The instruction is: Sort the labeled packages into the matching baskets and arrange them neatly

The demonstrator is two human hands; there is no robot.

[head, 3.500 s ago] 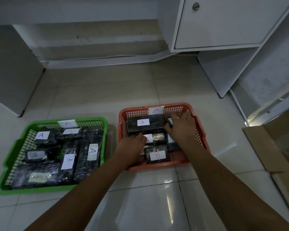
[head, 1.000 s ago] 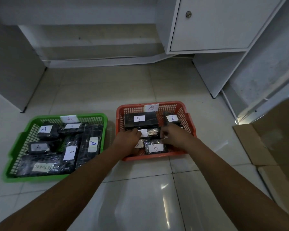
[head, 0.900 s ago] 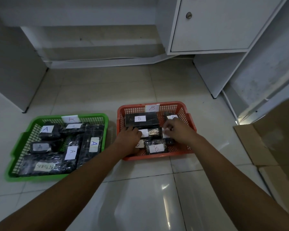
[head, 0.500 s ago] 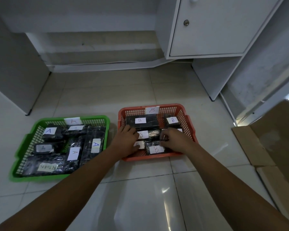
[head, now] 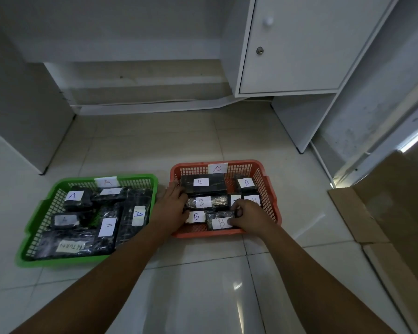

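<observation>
An orange basket (head: 203,233) tagged B holds several black wrapped packages with white B labels, among them a large one (head: 204,184) at the back and a small one (head: 246,183) at the back right. My left hand (head: 170,206) lies with straight fingers at the basket's left side, touching the middle package (head: 206,202). My right hand (head: 250,216) curls round the right end of the front package (head: 219,222), thumb on its label. To the left, a green basket (head: 34,220) tagged A is full of A-labelled black packages (head: 108,226); one label there reads RETURN.
Both baskets sit on a glossy tiled floor (head: 191,285). Flattened cardboard (head: 396,213) lies at the right. A white cabinet (head: 292,49) with a door stands behind the orange basket, and a white panel (head: 22,104) stands at the far left.
My right hand has come back from the rear right package to the front one and taken hold of it. My left hand has stretched its fingers along the basket's left side.
</observation>
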